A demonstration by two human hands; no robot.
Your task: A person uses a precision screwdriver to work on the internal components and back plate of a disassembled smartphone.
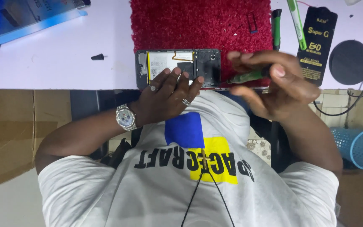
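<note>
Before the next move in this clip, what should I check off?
1. Left hand rests on opened phone: ok.
2. Right hand has a grip on the green screwdriver: ok.
3. Screwdriver tip seated in a screw: cannot tell.
4. Phone well in from the table edge: not ok, it lies at the near edge.
5. Loose black bit apart from both hands: ok.

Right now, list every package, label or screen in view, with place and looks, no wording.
Screen-protector package: far right of the table, tall black sleeve with gold print.
Battery label: inside the opened phone under the left hand, white with yellow edge.
Glossy blue-edged packet: far left corner, flat, partly cut off.
</note>
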